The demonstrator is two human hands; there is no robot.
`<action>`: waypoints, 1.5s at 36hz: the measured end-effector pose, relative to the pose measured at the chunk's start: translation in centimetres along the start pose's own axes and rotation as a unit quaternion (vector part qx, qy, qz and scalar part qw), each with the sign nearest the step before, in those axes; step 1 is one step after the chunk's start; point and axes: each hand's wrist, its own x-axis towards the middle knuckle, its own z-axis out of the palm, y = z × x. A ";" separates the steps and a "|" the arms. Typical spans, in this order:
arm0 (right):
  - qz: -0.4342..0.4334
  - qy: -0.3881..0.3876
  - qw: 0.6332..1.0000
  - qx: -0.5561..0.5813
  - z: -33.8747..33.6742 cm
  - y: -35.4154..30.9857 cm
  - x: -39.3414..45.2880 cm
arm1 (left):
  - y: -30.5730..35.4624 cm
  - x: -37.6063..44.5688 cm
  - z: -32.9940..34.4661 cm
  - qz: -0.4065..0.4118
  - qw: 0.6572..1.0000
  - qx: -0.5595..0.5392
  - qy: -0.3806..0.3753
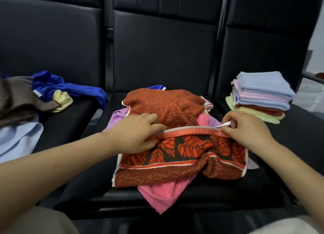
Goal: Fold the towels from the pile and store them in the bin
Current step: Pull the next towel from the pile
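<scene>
An orange-and-brown leaf-patterned towel [177,156] lies half folded on the middle black seat, on top of a pink towel [163,193] and a lilac one [116,115]. My left hand [138,134] rests on the towel's folded edge at the left, thumb pinching the hem. At the right end of that same hem, my right hand [245,128] pinches the corner with its white label. A stack of folded towels [259,97] in blue, pink, rust and pale green sits on the right seat. No bin is in view.
Unfolded towels lie on the left seat: a royal blue one [70,88], a pale yellow one [63,99], a brown one [19,97] and a light blue one [19,137]. Black padded seat backs [163,46] rise behind. My knees show at the bottom corners.
</scene>
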 end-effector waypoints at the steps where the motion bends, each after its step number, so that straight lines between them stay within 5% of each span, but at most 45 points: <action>1: 0.004 0.003 1.000 0.018 0.3 -0.1 -0.1 | 0.1 0.0 0.1 -0.006 1.000 -0.007 -0.004; 8: 0.052 0.065 0.951 0.297 3.1 -2.0 -1.1 | 0.4 -0.1 0.1 -0.052 0.997 -0.044 -0.026; 16: -0.078 -0.078 0.982 0.155 2.9 -1.2 -1.1 | 0.4 -0.2 0.4 -0.055 0.996 -0.064 -0.042; 25: -0.105 0.019 0.994 0.021 3.4 0.4 -0.7 | 0.6 -0.8 1.6 -0.046 0.996 -0.052 -0.062; 28: -0.052 0.000 0.992 0.116 2.1 0.5 -0.8 | 0.6 -0.4 0.3 -0.051 0.998 -0.026 -0.010; 34: 0.059 -0.015 0.921 0.384 -0.6 -0.6 -0.3 | -0.9 0.4 -2.4 -0.157 0.985 0.008 -0.066; 38: 0.120 -0.104 0.840 0.519 -0.9 -1.1 0.4 | -2.3 0.1 -2.1 -0.226 0.968 -0.024 -0.109; 45: 0.287 -0.168 0.692 0.641 1.1 -3.9 2.3 | -3.2 -0.5 -0.6 -0.237 0.969 -0.064 -0.030; 50: 0.248 -0.135 0.668 0.688 2.3 -6.5 3.3 | -3.9 -0.3 0.5 -0.241 0.970 -0.017 0.000; 54: 0.215 -0.097 0.690 0.685 3.2 -7.6 4.1 | -4.3 -0.1 1.9 -0.298 0.943 -0.146 -0.008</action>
